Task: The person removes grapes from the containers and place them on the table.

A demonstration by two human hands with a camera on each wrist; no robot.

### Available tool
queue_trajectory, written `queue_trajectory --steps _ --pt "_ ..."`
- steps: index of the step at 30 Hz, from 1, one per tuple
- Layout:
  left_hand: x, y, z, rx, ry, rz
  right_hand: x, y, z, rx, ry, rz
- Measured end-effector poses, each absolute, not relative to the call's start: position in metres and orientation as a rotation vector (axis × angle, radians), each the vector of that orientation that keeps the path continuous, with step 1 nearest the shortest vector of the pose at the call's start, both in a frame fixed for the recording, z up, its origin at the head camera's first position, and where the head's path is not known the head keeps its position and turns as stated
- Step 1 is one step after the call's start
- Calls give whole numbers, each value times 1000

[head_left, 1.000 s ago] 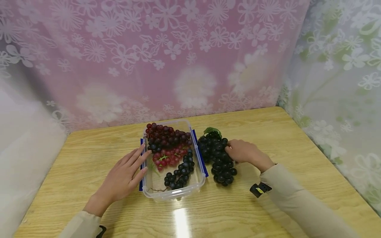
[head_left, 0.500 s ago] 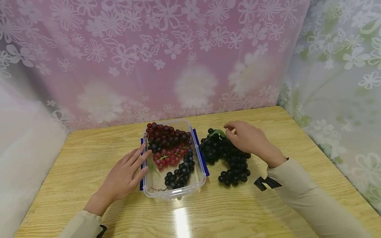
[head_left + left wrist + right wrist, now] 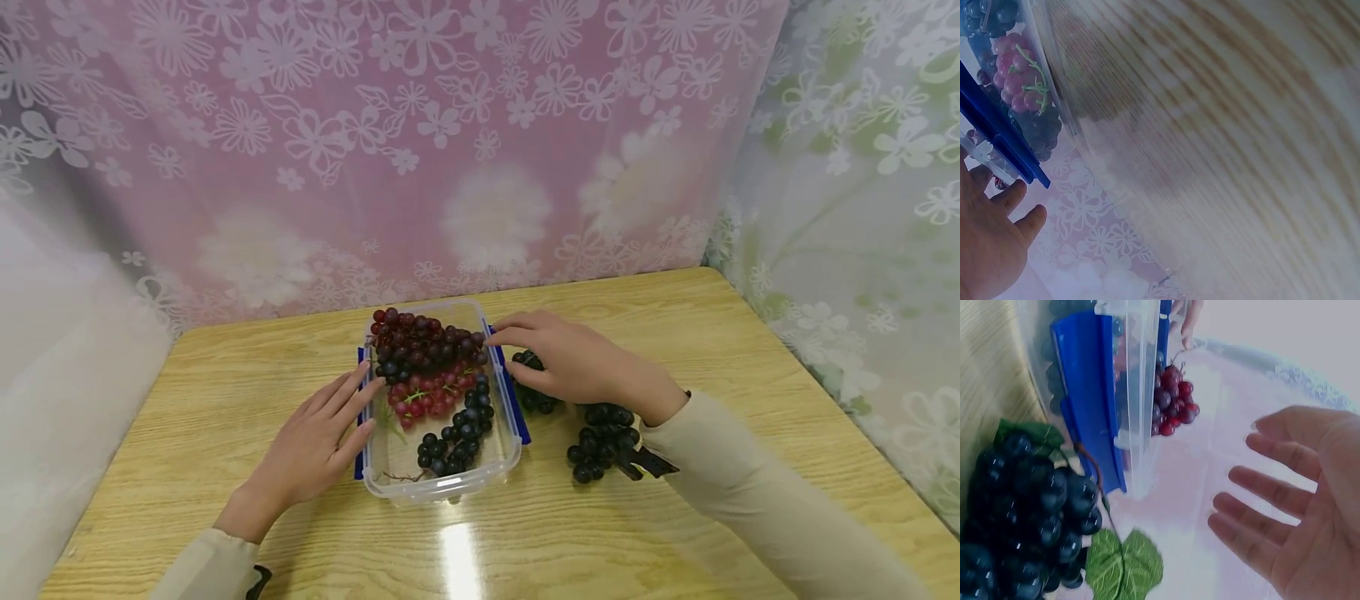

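A clear plastic box (image 3: pixel 442 490) with blue side latches (image 3: pixel 1088 387) stands on the table, holding dark red grapes (image 3: pixel 420 342), pinkish-red grapes (image 3: pixel 423 396) and a small black bunch (image 3: pixel 461 433). My left hand (image 3: pixel 311 446) rests with spread fingers on the box's left rim. Over the box's right edge reaches my right hand (image 3: pixel 573 362), fingers extended and nothing in its grasp; whether it touches the rim I cannot tell. Below that hand and beside the box lies a big bunch of black grapes (image 3: pixel 1029 519) with green leaves (image 3: pixel 1125 559), partly hidden in the head view.
The wooden table (image 3: pixel 225 400) runs back to a pink flowered curtain (image 3: pixel 360 167). A pale flowered curtain (image 3: pixel 862 250) hangs along the right side. Light glares off the tabletop in front of the box.
My right hand has let go of the big black bunch, lifted, and moved left to the box's right edge. The bunch has spread rightward on the table. My left hand has stayed put.
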State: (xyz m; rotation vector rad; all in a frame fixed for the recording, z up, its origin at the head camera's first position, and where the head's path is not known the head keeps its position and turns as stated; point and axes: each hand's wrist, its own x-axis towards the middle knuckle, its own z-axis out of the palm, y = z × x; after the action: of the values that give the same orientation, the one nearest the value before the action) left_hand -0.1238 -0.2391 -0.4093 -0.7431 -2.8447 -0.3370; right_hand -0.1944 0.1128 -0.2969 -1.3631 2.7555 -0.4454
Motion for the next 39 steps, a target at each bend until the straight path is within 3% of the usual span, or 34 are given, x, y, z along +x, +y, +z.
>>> queue_trajectory --steps 22,39 --pt "-125 -242 -405 -764 -2778 -190 -182 58 -332 -1553 2545 169" --pt "-126 -243 -401 -776 -2740 -102 -179 33 -356 -1586 2490 276"
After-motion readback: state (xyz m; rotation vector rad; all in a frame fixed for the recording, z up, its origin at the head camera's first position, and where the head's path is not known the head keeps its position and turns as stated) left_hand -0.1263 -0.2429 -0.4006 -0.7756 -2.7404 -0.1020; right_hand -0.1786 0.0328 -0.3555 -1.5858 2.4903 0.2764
